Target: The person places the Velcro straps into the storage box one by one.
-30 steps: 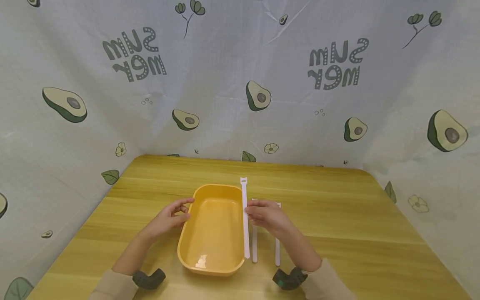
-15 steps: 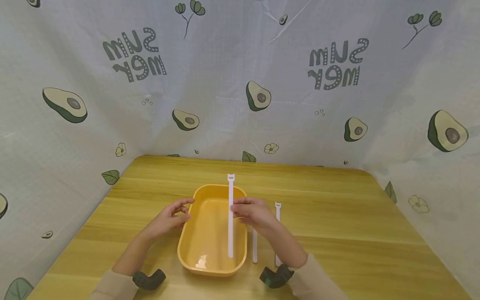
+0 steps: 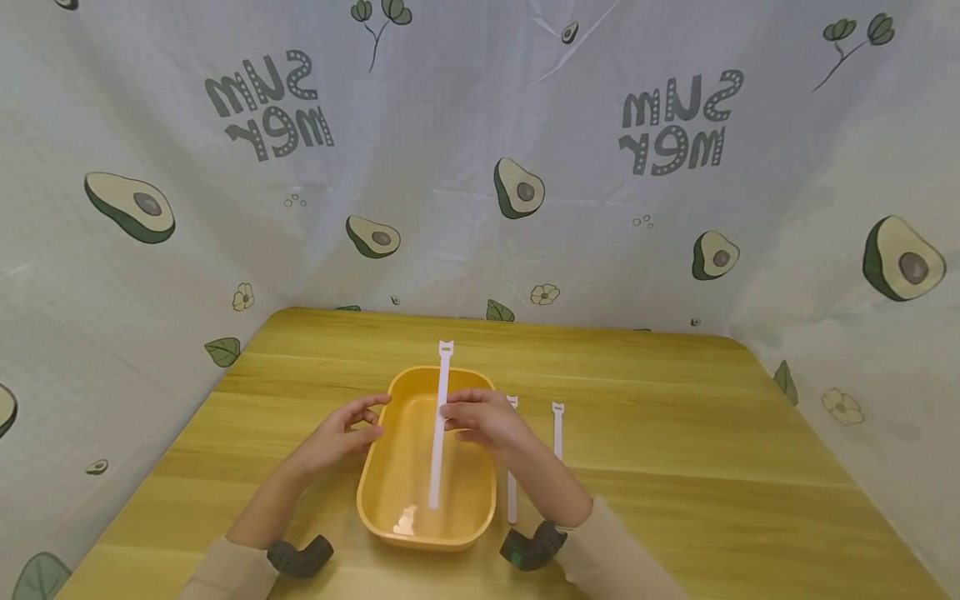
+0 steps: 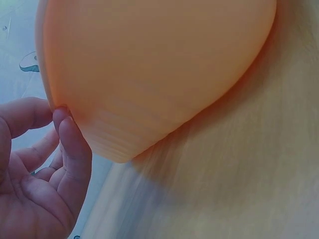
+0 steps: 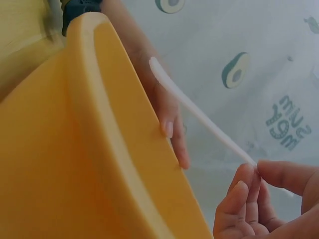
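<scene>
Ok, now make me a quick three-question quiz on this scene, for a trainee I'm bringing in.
1. How many white straps lie on the table?
2. True or false: the left hand touches the yellow tray.
3. What does the right hand pinch? A) the tray's rim, B) a raised strap over the tray, C) nothing at all.

Key: 1. Two, both on the person's right of the tray. 2. True. 3. B.
</scene>
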Demonstrator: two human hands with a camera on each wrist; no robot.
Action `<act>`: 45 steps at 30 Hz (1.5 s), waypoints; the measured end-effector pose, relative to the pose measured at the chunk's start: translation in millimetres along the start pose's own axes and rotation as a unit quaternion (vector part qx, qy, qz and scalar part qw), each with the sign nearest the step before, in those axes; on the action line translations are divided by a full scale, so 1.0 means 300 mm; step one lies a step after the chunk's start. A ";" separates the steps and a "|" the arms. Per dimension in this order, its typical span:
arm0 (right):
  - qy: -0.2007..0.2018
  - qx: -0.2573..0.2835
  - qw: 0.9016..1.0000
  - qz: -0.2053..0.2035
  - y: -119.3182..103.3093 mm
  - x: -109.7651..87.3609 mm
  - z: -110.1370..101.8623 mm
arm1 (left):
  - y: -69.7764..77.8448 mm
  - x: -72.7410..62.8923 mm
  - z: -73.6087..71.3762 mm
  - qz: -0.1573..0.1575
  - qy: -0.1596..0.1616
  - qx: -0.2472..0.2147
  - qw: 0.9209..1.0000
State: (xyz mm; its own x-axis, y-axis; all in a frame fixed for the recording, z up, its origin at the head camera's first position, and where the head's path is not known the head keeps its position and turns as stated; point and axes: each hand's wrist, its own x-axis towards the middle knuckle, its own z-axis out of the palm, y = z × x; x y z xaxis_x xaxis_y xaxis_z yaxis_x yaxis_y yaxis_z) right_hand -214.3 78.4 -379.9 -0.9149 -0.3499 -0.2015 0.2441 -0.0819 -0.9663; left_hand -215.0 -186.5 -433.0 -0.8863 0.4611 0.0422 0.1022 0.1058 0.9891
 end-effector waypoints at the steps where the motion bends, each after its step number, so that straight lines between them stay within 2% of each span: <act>1: 0.001 0.001 1.000 0.001 0.002 0.004 0.008 | 0.000 0.000 0.000 0.001 -0.001 0.000 1.000; 14: 0.000 0.016 1.000 0.001 0.020 0.034 0.088 | -0.006 0.006 -0.002 0.000 -0.003 -0.008 1.000; 25: 0.020 0.016 0.999 0.020 0.036 0.056 0.120 | -0.005 0.002 -0.002 -0.006 0.004 0.000 1.000; 38: 0.041 -0.007 0.998 0.044 0.064 0.079 0.143 | -0.009 0.010 -0.006 -0.012 0.004 0.000 1.000; 45: 0.069 -0.026 0.996 0.056 0.092 0.091 0.150 | -0.007 0.009 -0.009 -0.012 0.004 0.000 1.000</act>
State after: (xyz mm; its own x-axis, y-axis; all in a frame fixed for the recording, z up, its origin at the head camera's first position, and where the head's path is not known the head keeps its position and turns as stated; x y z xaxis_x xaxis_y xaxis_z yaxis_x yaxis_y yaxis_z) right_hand -218.0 24.5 -404.9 -0.9190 -0.2219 -0.3257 0.3339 0.0009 -0.9426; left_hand -218.9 -187.9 -434.5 -0.8922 0.4513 0.0191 0.0799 0.1162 0.9900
